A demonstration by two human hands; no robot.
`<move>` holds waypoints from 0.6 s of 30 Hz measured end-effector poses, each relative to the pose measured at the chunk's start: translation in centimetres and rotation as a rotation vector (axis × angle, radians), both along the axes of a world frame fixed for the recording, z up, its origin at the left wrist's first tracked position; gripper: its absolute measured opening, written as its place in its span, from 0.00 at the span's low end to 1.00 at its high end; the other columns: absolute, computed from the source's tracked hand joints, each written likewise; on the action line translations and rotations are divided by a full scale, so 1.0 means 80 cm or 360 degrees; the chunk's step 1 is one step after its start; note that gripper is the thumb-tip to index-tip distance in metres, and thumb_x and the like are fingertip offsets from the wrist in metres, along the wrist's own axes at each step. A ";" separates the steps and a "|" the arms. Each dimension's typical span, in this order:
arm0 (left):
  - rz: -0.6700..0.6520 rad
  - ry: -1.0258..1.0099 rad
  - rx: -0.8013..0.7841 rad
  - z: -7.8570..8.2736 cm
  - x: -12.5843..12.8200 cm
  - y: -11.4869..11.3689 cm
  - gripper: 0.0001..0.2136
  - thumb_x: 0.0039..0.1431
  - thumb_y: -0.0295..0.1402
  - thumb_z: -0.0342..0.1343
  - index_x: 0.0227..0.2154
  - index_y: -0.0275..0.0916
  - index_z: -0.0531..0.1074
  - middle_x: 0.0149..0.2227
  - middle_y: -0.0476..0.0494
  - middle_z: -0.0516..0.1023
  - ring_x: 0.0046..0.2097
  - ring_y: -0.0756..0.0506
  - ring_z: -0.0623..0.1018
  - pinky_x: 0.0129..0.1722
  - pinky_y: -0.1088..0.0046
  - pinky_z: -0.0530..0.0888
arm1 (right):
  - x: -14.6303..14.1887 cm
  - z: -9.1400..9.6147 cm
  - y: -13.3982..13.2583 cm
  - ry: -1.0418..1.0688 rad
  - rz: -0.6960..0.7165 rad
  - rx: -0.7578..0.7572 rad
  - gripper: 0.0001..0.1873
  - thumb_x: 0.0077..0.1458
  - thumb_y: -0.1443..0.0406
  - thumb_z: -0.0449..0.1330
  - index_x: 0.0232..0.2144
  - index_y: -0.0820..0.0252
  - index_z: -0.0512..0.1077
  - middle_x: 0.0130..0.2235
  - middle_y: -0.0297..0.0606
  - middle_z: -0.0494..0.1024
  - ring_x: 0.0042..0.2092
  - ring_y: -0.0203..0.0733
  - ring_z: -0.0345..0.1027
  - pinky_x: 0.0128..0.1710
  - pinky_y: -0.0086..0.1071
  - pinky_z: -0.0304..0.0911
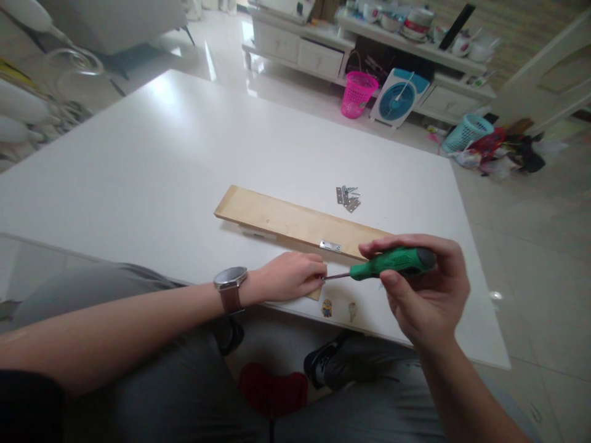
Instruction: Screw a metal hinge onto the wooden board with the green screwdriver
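The right hand grips the green screwdriver, which extends to the curled left hand, its hold indiscernible.

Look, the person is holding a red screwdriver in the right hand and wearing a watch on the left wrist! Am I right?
Not quite: the head view shows that the screwdriver in the right hand is green, not red. The watch is on the left wrist, as you said.
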State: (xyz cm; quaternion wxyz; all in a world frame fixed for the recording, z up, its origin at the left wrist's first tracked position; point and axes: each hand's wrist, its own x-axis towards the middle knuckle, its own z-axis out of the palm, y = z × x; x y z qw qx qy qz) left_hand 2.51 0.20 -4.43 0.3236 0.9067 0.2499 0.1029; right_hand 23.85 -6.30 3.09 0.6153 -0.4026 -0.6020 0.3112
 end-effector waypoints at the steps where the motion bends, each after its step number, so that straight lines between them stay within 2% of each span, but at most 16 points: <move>1: -0.0001 0.0018 0.0007 -0.001 0.000 0.000 0.08 0.74 0.30 0.56 0.39 0.38 0.79 0.42 0.44 0.83 0.39 0.45 0.80 0.36 0.71 0.69 | -0.001 -0.001 0.000 -0.0018 0.0016 0.0006 0.18 0.60 0.65 0.75 0.51 0.51 0.79 0.46 0.35 0.86 0.47 0.41 0.86 0.50 0.38 0.86; 9: -0.0012 0.0128 0.0012 0.000 0.002 -0.002 0.07 0.74 0.30 0.56 0.39 0.39 0.78 0.42 0.44 0.83 0.41 0.43 0.81 0.37 0.69 0.69 | -0.005 -0.009 0.007 -0.0108 0.0083 0.0107 0.23 0.58 0.67 0.76 0.55 0.49 0.80 0.46 0.35 0.83 0.47 0.43 0.86 0.47 0.37 0.86; 15: 0.0013 0.0149 0.0028 0.001 0.002 -0.001 0.07 0.73 0.31 0.57 0.38 0.40 0.78 0.41 0.44 0.84 0.40 0.44 0.81 0.36 0.70 0.69 | -0.006 -0.016 0.009 -0.0117 0.0104 0.0303 0.40 0.55 0.75 0.75 0.64 0.40 0.73 0.49 0.31 0.86 0.46 0.42 0.87 0.45 0.39 0.88; 18: 0.0011 0.0160 0.0040 0.002 0.002 -0.001 0.06 0.73 0.31 0.57 0.40 0.40 0.79 0.41 0.44 0.84 0.40 0.43 0.82 0.36 0.70 0.70 | -0.009 -0.017 0.011 -0.0122 0.0096 0.0342 0.38 0.54 0.77 0.74 0.61 0.41 0.75 0.51 0.32 0.86 0.46 0.42 0.86 0.45 0.40 0.88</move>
